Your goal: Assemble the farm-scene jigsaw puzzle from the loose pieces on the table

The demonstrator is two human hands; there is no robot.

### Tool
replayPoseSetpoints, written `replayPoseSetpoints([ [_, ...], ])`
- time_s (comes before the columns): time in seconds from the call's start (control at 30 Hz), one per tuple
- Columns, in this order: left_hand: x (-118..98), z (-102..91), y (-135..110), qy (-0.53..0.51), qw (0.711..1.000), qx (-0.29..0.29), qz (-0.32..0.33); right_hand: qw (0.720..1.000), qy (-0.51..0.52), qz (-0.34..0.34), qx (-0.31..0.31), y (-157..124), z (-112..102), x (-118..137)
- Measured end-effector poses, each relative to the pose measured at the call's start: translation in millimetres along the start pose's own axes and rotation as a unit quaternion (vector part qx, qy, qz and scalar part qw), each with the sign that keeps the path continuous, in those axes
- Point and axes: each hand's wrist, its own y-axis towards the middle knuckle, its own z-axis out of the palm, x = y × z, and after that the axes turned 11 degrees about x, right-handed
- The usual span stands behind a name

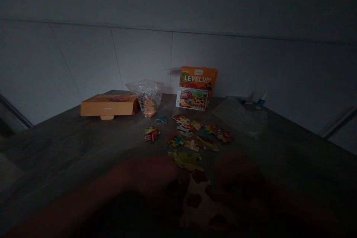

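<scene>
The picture is very dark and my hands are smeared. A joined section of jigsaw puzzle, cream with dark red spots like a cow's hide, lies in front of me. My left hand reaches to its left edge, close to a green puzzle piece. At the other side of the section is my right hand. The fingers of both hands are too dark and blurred to make out, and whether either grips a piece does not show. Beyond them lies a loose heap of puzzle pieces.
An orange box lies at the back left beside a clear bag with pieces inside. A picture card leans on an upright orange box by the wall. A red-and-green piece cluster, a plastic sheet and a small bottle lie around.
</scene>
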Motion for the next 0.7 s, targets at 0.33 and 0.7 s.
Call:
replayPoseSetpoints([
  [0.33,53,-8.6,1,0.071,0.879,-0.344,-0.323,0.982,-0.137,-0.028,-0.127,38,-15,-36],
  [0.7,69,-2.7,4,0.091,0.926,-0.272,-0.245,0.987,-0.1,-0.016,-0.127,31,-23,-34],
])
